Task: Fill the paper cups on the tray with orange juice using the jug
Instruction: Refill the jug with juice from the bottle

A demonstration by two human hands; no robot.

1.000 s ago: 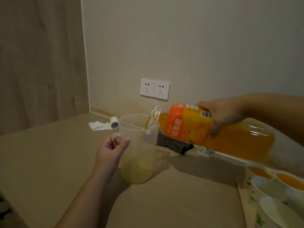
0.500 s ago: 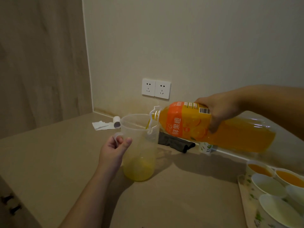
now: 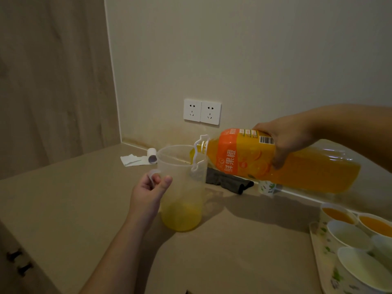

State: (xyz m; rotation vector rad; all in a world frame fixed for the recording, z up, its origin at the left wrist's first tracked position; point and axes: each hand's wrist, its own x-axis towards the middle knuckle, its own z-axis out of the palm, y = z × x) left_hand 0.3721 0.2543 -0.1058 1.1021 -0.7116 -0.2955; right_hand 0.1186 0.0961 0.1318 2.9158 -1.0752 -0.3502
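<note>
A clear plastic jug stands on the table with a shallow layer of orange juice at its bottom. My left hand grips its handle. My right hand holds a large orange juice bottle tipped almost level, its mouth over the jug's rim. At the lower right a tray carries several paper cups: two at the back hold juice, and the nearer ones look empty.
A dark cloth lies behind the jug by the wall. A torn white paper with a small roll sits at the back left. One patterned paper cup stands under the bottle. Wall sockets are above.
The juice level in the jug has risen a little. The bottle has tipped slightly further, its base lifting. My left hand stays on the handle.
</note>
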